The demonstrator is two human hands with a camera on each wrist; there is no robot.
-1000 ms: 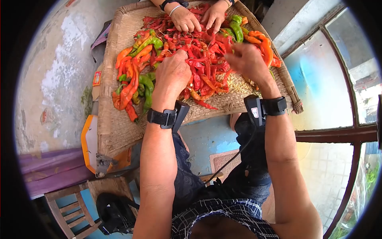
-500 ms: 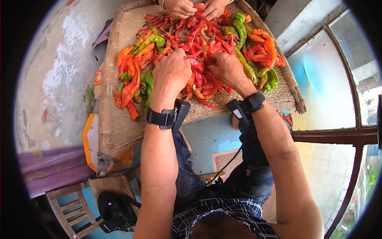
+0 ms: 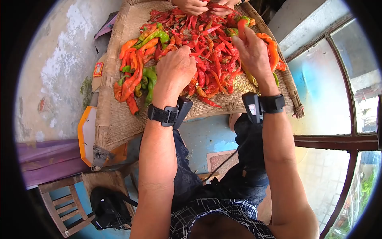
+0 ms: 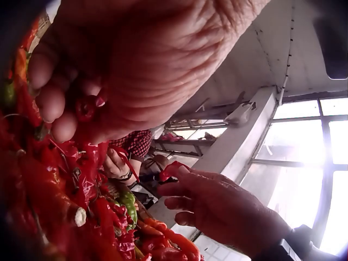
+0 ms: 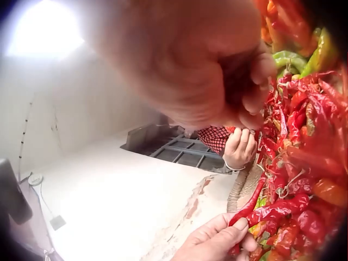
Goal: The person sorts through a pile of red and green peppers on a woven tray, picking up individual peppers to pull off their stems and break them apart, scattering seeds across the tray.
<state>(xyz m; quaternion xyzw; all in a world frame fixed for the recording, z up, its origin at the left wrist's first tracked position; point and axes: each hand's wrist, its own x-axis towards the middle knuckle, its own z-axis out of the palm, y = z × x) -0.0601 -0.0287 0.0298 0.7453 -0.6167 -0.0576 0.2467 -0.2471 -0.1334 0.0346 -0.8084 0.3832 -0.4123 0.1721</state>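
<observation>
Red peppers (image 3: 217, 59) lie heaped on a woven tray (image 3: 115, 119). Over the near left part of the heap, my left hand (image 3: 177, 69) is curled; in the right wrist view this hand (image 5: 215, 242) pinches a slender red pepper (image 5: 251, 204) between thumb and fingers. My right hand (image 3: 254, 51), raised at the heap's right side, holds a red pepper (image 3: 241, 28) at its fingertips. The left wrist view shows that right hand (image 4: 223, 209) with the red pepper (image 4: 171, 171) between thumb and forefinger. Its curled fingers hide part of the palm in the right wrist view.
Another person's hands (image 3: 193, 6) hold a long red pepper at the far edge. Orange and green peppers (image 3: 133, 81) lie on the left, more orange ones (image 3: 273, 53) on the right. Pale seeds (image 3: 240, 84) are near the front. A window (image 3: 318, 87) stands at the right.
My right hand has lifted from the heap and moved up and right with a red pepper. My left hand has shifted slightly right. The other person's hands have drawn back toward the far edge.
</observation>
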